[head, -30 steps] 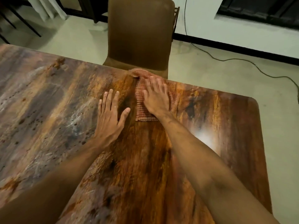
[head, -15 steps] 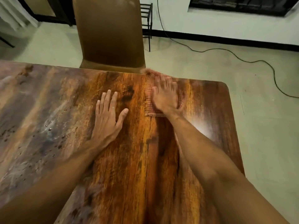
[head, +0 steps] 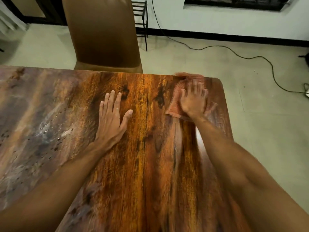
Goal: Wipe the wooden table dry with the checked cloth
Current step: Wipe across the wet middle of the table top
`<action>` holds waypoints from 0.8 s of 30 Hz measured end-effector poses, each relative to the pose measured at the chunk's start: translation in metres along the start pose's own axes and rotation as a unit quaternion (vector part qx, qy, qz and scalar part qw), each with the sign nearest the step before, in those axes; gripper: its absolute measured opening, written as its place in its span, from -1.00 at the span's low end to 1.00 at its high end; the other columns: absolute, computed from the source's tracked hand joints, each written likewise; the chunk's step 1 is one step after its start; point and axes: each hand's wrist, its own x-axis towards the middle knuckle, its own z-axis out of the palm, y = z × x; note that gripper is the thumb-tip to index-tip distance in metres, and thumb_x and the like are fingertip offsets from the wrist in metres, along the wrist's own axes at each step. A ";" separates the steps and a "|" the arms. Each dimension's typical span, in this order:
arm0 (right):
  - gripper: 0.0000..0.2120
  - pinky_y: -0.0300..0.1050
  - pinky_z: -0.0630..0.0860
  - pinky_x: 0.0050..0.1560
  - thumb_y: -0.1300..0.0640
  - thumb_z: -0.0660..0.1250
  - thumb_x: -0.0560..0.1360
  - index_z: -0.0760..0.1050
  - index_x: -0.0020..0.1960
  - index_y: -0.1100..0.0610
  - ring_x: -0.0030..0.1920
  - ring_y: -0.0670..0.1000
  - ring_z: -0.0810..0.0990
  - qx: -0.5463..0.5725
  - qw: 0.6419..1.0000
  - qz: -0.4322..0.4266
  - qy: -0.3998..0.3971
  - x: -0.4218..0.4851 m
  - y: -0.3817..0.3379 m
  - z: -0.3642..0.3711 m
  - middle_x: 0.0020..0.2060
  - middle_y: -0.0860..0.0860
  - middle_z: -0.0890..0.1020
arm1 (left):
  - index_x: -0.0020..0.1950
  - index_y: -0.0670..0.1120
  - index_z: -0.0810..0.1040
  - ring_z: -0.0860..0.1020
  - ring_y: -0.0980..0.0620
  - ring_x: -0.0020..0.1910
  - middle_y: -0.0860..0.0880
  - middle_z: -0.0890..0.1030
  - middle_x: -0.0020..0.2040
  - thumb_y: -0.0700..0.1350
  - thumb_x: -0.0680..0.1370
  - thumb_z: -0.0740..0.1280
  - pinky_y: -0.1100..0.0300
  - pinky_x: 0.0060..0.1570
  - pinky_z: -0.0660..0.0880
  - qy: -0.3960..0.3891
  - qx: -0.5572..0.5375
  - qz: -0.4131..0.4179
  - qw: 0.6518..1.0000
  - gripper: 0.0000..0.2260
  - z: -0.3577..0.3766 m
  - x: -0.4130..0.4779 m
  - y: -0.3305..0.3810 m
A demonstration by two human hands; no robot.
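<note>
We are pressing our right hand (head: 192, 104), fingers spread and blurred, flat on the checked cloth (head: 173, 109) near the far right corner of the bench (head: 150, 164). Our left hand (head: 112, 121) is lying flat, fingers straight, near water droplets (head: 50, 129).

Tabletop (head: 150, 164): wood-grain surface, orange-brown across the middle and right, grey-brown toward the left edge; the far right corner is rounded.
Checked cloth (head: 173, 108): lies at the far right corner, with its far end reaching the far edge; blurred.
Right hand (head: 192, 104): flat on the checked cloth, fingers spread toward the far edge; blurred.
Left hand (head: 112, 121): palm flat on bare wood near the middle, fingers straight, thumb out, apart from the checked cloth.
Water droplets (head: 50, 131): scattered over the grey-brown area, toward the left edge from the left hand.
</note>
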 end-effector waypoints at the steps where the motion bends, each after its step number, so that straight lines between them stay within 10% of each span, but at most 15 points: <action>1: -0.40 0.27 -0.16 0.66 -0.12 -0.04 0.74 -0.03 0.71 0.08 0.69 0.21 -0.09 0.010 0.999 0.050 0.004 0.004 0.012 -0.005 0.70 0.14 -0.02 | 0.66 -0.05 -0.03 -0.17 0.01 0.65 -0.06 -0.08 0.68 0.29 0.62 -0.07 -0.05 0.61 -0.21 0.000 0.000 0.000 1.000 -0.30 0.001 0.001 0.001; 8: -0.44 0.18 -0.18 0.66 -0.12 -0.07 0.75 0.00 0.71 0.02 0.69 0.15 -0.07 -0.031 0.982 -0.178 -0.055 0.030 -0.037 0.008 0.71 0.07 -0.01 | 0.66 -0.05 -0.05 -0.20 0.03 0.64 -0.05 -0.10 0.67 0.26 0.63 -0.03 -0.03 0.60 -0.24 -0.019 0.009 0.010 1.000 -0.32 0.017 0.000 0.015; 15: -0.40 0.26 -0.14 0.66 -0.15 -0.05 0.74 0.03 0.71 0.06 0.69 0.22 -0.05 0.008 0.998 0.056 0.039 0.007 0.073 -0.010 0.69 0.15 0.03 | 0.66 -0.05 -0.05 -0.19 0.02 0.64 -0.06 -0.10 0.67 0.24 0.65 -0.01 -0.03 0.61 -0.22 -0.017 0.011 0.015 1.000 -0.34 0.011 -0.019 0.020; 20: -0.40 0.29 -0.17 0.65 -0.15 -0.08 0.74 -0.03 0.71 0.03 0.68 0.25 -0.07 0.008 0.997 0.063 0.036 -0.067 0.047 0.005 0.70 0.15 -0.02 | 0.66 -0.06 -0.04 -0.19 0.01 0.64 -0.06 -0.10 0.67 0.24 0.66 -0.01 0.04 0.59 -0.27 -0.016 0.012 0.018 1.000 -0.34 0.008 -0.051 0.025; 24: -0.41 0.26 -0.22 0.65 -0.20 -0.13 0.73 -0.06 0.71 -0.05 0.69 0.21 -0.08 -0.025 0.996 -0.087 0.002 -0.143 0.013 0.024 0.70 0.09 -0.05 | 0.66 -0.05 -0.03 -0.18 0.02 0.65 -0.05 -0.09 0.68 0.26 0.66 -0.03 -0.02 0.60 -0.24 -0.013 0.007 0.017 1.000 -0.34 -0.001 -0.085 0.020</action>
